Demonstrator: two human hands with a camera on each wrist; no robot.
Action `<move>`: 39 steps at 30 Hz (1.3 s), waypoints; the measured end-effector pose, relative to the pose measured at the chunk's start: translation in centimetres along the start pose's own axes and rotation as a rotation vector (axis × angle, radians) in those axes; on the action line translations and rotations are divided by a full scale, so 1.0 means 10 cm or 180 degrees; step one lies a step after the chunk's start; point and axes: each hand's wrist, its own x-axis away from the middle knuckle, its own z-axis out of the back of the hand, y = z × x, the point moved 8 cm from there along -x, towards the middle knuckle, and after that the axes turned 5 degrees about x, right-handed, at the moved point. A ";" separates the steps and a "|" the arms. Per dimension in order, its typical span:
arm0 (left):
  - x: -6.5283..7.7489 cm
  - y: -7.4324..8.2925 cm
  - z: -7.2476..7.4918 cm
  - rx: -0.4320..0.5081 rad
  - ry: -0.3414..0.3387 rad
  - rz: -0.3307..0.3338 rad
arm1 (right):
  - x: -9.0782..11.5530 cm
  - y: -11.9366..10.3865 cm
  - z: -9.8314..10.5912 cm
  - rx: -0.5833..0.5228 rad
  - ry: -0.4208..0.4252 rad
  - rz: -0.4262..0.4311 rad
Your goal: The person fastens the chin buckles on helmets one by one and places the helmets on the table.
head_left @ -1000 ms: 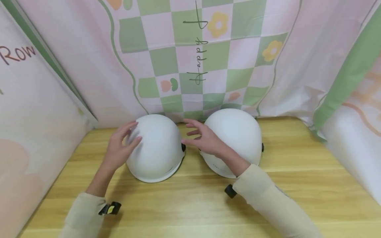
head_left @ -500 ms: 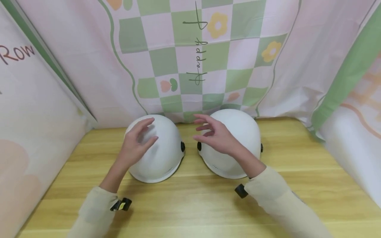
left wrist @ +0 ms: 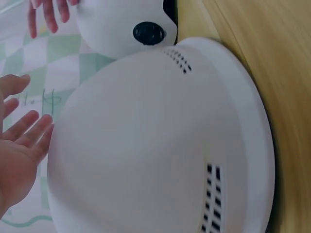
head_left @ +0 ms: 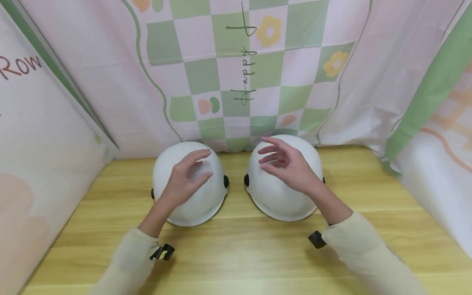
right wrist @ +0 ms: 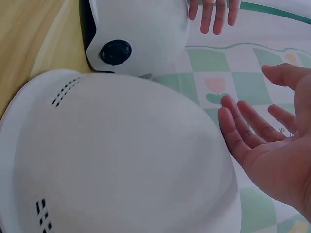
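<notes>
Two white helmets rest side by side on the wooden table, domes up, with a narrow gap between them. In the head view my left hand (head_left: 184,180) hovers over the left helmet (head_left: 199,200), fingers loosely bent, thumb apart, nothing in it. My right hand (head_left: 289,166) is over the right helmet (head_left: 273,196) in the same relaxed pose, also holding nothing. Vent holes and a pale rim show on the left helmet (left wrist: 136,145) in the left wrist view. The right wrist view has the right helmet (right wrist: 121,155) close up, beside the spread fingers (right wrist: 238,136).
A wooden table (head_left: 236,254) carries both helmets. Behind them hangs a curtain (head_left: 236,73) with green checks and flowers, almost at their backs. Another printed cloth (head_left: 55,143) closes off the left side. Black wrist cameras are strapped at both sleeves.
Both hands have moved to the right over the helmets, the left from its helmet's left side to above its dome, the right from the gap to over the right dome. The helmets stay about in place.
</notes>
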 end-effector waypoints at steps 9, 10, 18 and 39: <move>-0.04 0.00 -0.22 0.0017 -0.0159 0.0028 | 0.09 0.04 0.26 -0.0024 0.0313 0.0177; -0.05 0.00 -0.25 0.0019 -0.0178 0.0056 | 0.10 0.05 0.29 -0.0004 0.0335 0.0171; -0.10 0.00 -0.48 -0.0021 -0.0361 0.0167 | 0.19 0.10 0.49 0.0087 0.0550 0.0096; -0.09 -0.22 -0.93 0.0285 -0.0904 0.0842 | 0.51 0.43 1.01 0.0861 0.1092 -0.0370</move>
